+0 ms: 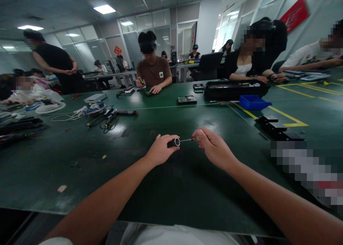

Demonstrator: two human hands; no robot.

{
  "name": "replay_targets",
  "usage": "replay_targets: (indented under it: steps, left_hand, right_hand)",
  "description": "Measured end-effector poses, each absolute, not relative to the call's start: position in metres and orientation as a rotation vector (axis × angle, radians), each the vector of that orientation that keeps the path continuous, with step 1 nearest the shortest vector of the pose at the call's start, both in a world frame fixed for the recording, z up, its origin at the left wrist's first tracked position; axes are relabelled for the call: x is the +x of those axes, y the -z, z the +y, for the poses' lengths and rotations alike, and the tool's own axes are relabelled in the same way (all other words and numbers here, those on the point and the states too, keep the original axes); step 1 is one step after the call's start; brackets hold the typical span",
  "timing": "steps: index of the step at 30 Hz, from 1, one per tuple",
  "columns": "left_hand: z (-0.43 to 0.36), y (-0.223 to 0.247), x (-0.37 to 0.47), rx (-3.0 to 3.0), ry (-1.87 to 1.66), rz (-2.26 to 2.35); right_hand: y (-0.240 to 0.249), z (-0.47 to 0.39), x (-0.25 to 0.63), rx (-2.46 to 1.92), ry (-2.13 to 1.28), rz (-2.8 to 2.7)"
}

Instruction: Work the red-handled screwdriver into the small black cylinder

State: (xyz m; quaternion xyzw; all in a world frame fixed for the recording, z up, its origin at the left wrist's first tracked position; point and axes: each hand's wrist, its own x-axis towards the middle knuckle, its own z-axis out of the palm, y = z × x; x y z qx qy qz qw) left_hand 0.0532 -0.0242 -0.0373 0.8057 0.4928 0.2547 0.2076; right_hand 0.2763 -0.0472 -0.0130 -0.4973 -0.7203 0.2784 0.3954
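Observation:
My left hand (162, 150) is closed round a small black cylinder (171, 143) whose end has a pale ring and faces right. In my right hand (214, 146) is a thin screwdriver (187, 140), gripped by its red and clear handle. Its metal shaft points left, and the tip meets the ringed end of the cylinder; whether it sits in a screw is too small to tell. Both hands are held above the green table (171, 187), in front of my body.
Ahead lie a hard drive (187, 100), a long black housing (235, 91) and a blue bin (254, 102). Black brackets (280, 128) are on the right. Tangled cables (103, 119) lie on the left. Across the table a person (154, 68) works with a tool.

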Motion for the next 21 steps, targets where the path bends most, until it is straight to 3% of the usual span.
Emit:
replay_targets:
  steps: [8, 15, 21]
  left_hand:
    - [-0.024, 0.036, 0.054, 2.21, -0.721, 1.381]
    - [-0.027, 0.03, 0.052, 2.316, -0.72, 1.344]
    - [-0.021, 0.037, 0.047, 2.291, -0.601, 1.44]
  right_hand:
    - [0.013, -0.046, 0.275, -1.194, -0.729, -1.692]
    - [0.027, -0.027, 0.277, -1.108, -1.233, -1.103]
    - [0.035, -0.022, 0.279, -1.189, -1.09, -1.148]
